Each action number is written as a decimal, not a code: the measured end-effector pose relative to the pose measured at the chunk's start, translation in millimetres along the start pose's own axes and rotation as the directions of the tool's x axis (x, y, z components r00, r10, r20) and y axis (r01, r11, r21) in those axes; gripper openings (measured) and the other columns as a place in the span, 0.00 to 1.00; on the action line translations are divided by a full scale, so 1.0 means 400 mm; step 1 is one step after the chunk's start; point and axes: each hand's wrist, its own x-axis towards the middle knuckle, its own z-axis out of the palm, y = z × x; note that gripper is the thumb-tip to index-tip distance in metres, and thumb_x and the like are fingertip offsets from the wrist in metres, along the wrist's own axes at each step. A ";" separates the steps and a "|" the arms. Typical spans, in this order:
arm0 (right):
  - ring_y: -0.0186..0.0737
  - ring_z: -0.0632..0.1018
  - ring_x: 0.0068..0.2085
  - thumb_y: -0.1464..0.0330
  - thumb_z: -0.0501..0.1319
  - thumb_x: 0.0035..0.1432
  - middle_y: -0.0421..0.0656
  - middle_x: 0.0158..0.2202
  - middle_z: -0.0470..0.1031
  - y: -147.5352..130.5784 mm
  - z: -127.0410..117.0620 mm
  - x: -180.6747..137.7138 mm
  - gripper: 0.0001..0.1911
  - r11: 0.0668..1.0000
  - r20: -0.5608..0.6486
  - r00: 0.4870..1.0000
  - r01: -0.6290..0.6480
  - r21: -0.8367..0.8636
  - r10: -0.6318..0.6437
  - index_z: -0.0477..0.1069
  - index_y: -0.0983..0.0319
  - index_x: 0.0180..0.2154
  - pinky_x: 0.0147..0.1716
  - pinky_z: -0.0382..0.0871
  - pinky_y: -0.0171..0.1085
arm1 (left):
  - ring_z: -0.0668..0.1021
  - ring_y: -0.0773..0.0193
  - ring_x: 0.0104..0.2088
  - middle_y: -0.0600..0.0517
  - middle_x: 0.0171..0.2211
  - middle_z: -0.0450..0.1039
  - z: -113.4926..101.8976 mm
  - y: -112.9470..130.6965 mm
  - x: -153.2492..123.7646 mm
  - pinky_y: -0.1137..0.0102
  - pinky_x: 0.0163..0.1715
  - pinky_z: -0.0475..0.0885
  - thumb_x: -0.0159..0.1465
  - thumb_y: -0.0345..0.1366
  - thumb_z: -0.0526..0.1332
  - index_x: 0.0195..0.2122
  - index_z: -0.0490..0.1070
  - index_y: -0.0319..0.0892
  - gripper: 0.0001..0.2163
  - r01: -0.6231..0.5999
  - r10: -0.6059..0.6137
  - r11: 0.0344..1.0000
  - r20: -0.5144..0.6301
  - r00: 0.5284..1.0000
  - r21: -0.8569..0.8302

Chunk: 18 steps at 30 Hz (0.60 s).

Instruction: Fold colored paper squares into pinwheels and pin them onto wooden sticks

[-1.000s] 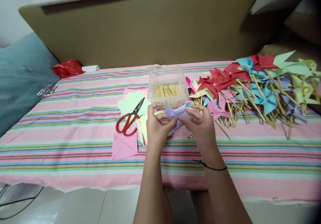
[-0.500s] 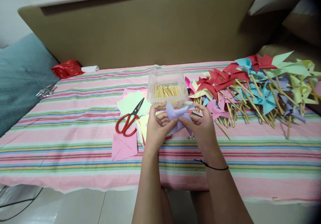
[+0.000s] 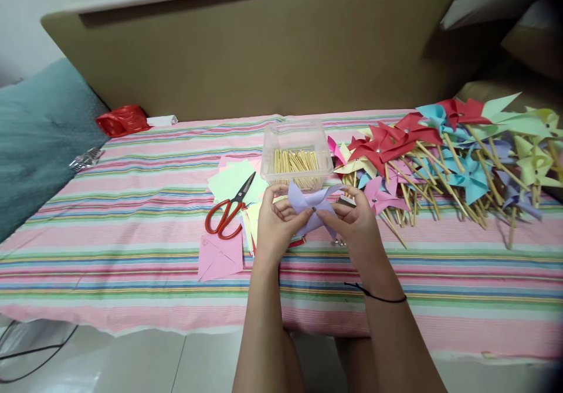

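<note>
A purple paper pinwheel (image 3: 308, 202), its blades folded toward a small dark spot at the centre, is held up between both hands. My left hand (image 3: 278, 217) is closed on its left side, thumb near the centre. From the right, my right hand (image 3: 355, 217) grips it with the thumb by the middle and the fingers behind. Just beyond lies a clear plastic box (image 3: 326, 164) of short wooden sticks (image 3: 297, 163). Small shiny pieces (image 3: 338, 243) sit by the right hand. A dark-topped object (image 3: 346, 201) is partly hidden behind its fingers.
Red-handled scissors (image 3: 225, 217) rest on coloured paper sheets (image 3: 224, 180). A pink cut paper square (image 3: 220, 258) lies nearer me. Many finished pinwheels on sticks (image 3: 440, 164) are heaped at the right. At the far left are a red plastic bag (image 3: 123, 121) and a silvery packet (image 3: 86, 159).
The view has shifted slightly. My thumbs have parted a little at the pinwheel's middle, so a small dark spot now shows there. Both hands keep hold of the paper.
</note>
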 end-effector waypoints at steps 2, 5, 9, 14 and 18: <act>0.40 0.80 0.29 0.62 0.73 0.42 0.40 0.32 0.82 0.003 0.005 -0.001 0.35 1.000 -0.005 1.000 0.014 0.002 -0.014 0.58 0.55 0.49 0.25 0.73 0.35 | 0.81 0.64 0.30 0.54 0.30 0.78 0.001 0.000 0.001 0.73 0.30 0.74 0.48 0.32 0.71 0.41 0.59 0.46 0.24 -0.004 0.004 1.000 0.005 1.000 0.005; 0.39 0.81 0.30 0.64 0.72 0.43 0.39 0.30 0.81 0.003 0.014 -0.005 0.34 0.999 -0.011 0.998 0.055 0.003 -0.054 0.58 0.55 0.48 0.28 0.75 0.36 | 0.81 0.64 0.31 0.52 0.32 0.78 -0.002 -0.001 0.002 0.73 0.31 0.75 0.49 0.32 0.70 0.42 0.60 0.46 0.23 0.003 -0.003 1.000 0.033 0.999 -0.008; 0.38 0.80 0.29 0.66 0.72 0.45 0.38 0.30 0.81 0.000 0.019 -0.014 0.32 0.997 0.015 0.997 0.076 -0.028 -0.075 0.58 0.55 0.48 0.29 0.75 0.36 | 0.82 0.62 0.31 0.51 0.32 0.79 -0.018 -0.002 0.001 0.71 0.32 0.75 0.48 0.32 0.72 0.42 0.60 0.45 0.25 0.049 -0.047 0.998 0.056 0.997 -0.032; 0.40 0.80 0.38 0.64 0.70 0.48 0.41 0.37 0.81 -0.012 0.024 -0.028 0.28 0.987 0.074 0.989 0.131 -0.092 -0.125 0.61 0.55 0.49 0.40 0.75 0.39 | 0.82 0.60 0.30 0.49 0.31 0.80 -0.046 0.009 -0.005 0.69 0.31 0.76 0.46 0.34 0.73 0.44 0.60 0.44 0.28 0.061 -0.063 0.994 -0.021 0.998 -0.092; 0.41 0.80 0.44 0.62 0.68 0.51 0.45 0.41 0.80 -0.061 0.048 0.027 0.18 0.943 0.017 0.968 0.247 -0.224 -0.249 0.68 0.58 0.43 0.43 0.74 0.40 | 0.82 0.61 0.32 0.51 0.32 0.80 -0.082 0.004 -0.012 0.69 0.33 0.75 0.46 0.35 0.73 0.44 0.59 0.45 0.28 0.001 -0.029 0.985 -0.159 0.987 -0.172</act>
